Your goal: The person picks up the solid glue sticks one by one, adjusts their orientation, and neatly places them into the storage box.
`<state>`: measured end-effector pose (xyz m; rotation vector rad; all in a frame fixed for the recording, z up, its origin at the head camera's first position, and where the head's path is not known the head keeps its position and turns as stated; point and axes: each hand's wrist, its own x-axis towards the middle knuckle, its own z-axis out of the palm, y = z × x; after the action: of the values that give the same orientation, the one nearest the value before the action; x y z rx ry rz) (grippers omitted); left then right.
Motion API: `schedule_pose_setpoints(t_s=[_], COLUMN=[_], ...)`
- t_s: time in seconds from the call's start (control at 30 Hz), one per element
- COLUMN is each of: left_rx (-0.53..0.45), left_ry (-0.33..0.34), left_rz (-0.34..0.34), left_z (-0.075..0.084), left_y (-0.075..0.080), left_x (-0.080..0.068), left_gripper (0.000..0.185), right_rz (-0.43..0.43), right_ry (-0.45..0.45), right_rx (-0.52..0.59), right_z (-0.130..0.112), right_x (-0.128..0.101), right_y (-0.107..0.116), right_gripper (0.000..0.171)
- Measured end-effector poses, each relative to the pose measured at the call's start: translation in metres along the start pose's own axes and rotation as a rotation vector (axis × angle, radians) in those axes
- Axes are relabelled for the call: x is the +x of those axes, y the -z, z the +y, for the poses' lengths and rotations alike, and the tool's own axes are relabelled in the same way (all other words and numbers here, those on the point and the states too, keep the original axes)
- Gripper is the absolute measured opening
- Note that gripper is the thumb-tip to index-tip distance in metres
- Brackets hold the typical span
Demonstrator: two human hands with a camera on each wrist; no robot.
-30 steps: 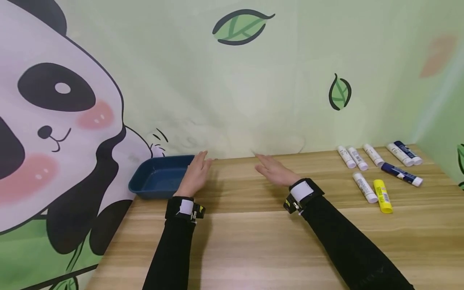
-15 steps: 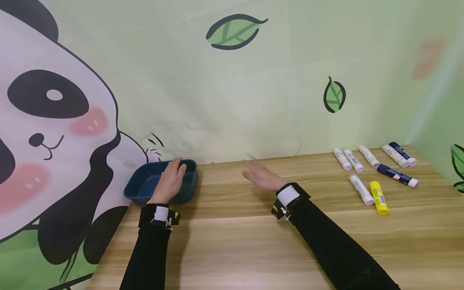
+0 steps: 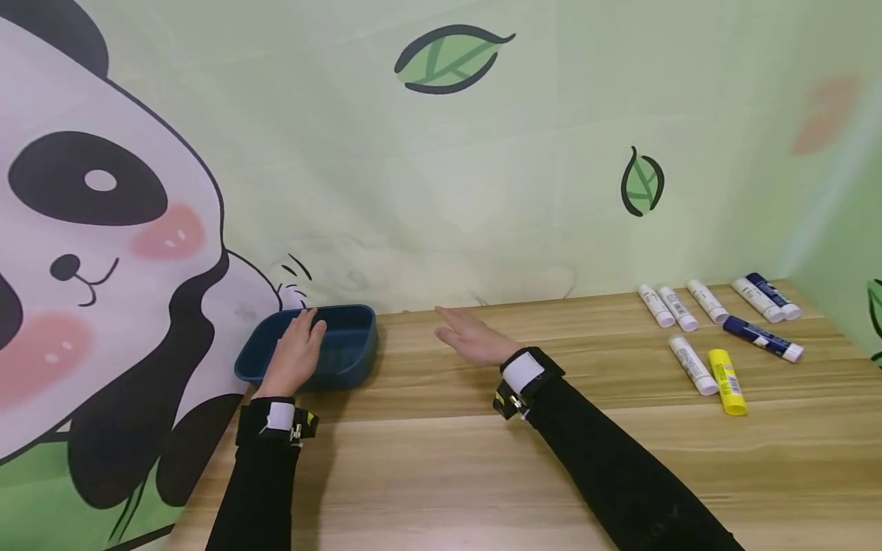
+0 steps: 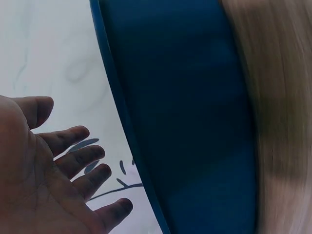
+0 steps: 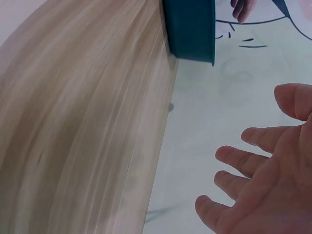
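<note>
A dark blue rectangular tub (image 3: 347, 360) stands at the back left of the table. In the head view my left hand (image 3: 291, 356) hovers before it, hiding part of its front wall. The left wrist view shows that hand (image 4: 53, 175) with fingers extended and nothing in them, apart from the tub's rim (image 4: 122, 109). To the right of the tub, my right hand (image 3: 475, 337) is held above the table with its fingers straight. In the right wrist view its palm (image 5: 278, 180) is bare, and the tub (image 5: 190, 29) appears beyond it.
On the right of the wooden table (image 3: 441, 467) lie several white glue sticks (image 3: 692, 366), two dark blue ones (image 3: 763, 339) and a yellow one (image 3: 727, 383). A panda-printed backdrop (image 3: 537, 153) rises behind the table's back edge.
My left hand has moved left, from the tub's right end to across its front. The right hand has also shifted left. The tub and glue sticks keep their places.
</note>
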<state>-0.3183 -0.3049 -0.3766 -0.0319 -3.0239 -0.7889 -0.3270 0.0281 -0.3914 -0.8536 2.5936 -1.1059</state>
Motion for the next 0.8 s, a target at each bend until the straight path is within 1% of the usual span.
schedule_pose_setpoints(t_s=[0.1,0.27,0.4,0.53,0.8], left_rx=[-0.007,-0.025,-0.020,-0.008,-0.001], left_ry=[0.010,0.006,0.016,0.032,0.060], left_rz=[-0.006,-0.012,-0.011,-0.004,0.030], left_z=[-0.002,-0.005,-0.012,-0.022,-0.047], left_y=[0.003,0.008,0.015,0.020,0.030], left_x=[-0.001,-0.001,-0.002,-0.002,-0.005], left_gripper=[0.065,0.065,0.067,0.070,0.064], right_rz=[0.000,0.007,0.000,-0.015,-0.017], right_ry=[0.014,0.030,0.025,0.013,0.034], right_rx=[-0.013,-0.038,-0.048,-0.045,-0.026], right_z=[-0.004,-0.006,-0.007,-0.009,-0.015], right_x=[0.003,0.006,0.009,0.012,0.018], right_y=[-0.003,-0.008,-0.011,-0.013,-0.019], right_gripper=[0.060,0.060,0.060,0.061,0.060])
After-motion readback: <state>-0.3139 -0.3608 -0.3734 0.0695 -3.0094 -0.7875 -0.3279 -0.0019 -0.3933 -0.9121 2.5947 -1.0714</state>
